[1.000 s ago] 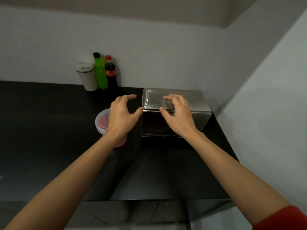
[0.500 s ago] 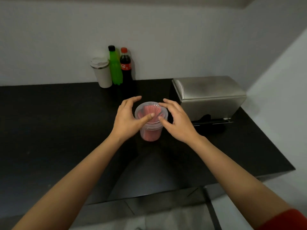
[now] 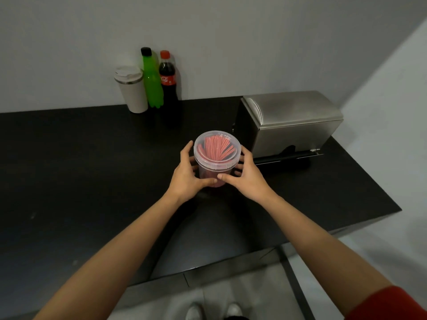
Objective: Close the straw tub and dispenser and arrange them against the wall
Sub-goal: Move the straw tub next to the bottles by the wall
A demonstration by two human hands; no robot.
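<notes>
Two shoe tips [image 3: 212, 311] mark 6 o'clock, nearest to you, with a red sleeve [image 3: 392, 306] at 4 o'clock. From there your bare forearms run up over the black counter [image 3: 92, 169] toward the middle of the view. Your left hand [image 3: 187, 179] and right hand [image 3: 247, 181] clasp the straw tub [image 3: 213, 174] from 9 and 3 o'clock: the fingers curl round its far side and the thumbs meet low on its near wall. The clear lid [image 3: 204, 139] sits on the rim and looks seated all round; red straws [image 3: 218, 148] show through it. The thumbs hide the base, so you cannot tell whether the tub rests on the counter or is raised. It is over mid-counter, well apart from the wall [image 3: 231, 42].

At 2 o'clock from the tub lies the steel dispenser [image 3: 291, 121], curved cover down, near the corner; whether its back touches the wall cannot be told. At 11 o'clock a lidded tumbler [image 3: 131, 91], a green bottle [image 3: 151, 82] and a cola bottle [image 3: 168, 82] stand in a row against the wall.

Judged progress: both closings appear done and the dispenser seems placed. What remains is to carry the tub toward 12 o'clock and set it against the wall, probably between cola bottle and dispenser
</notes>
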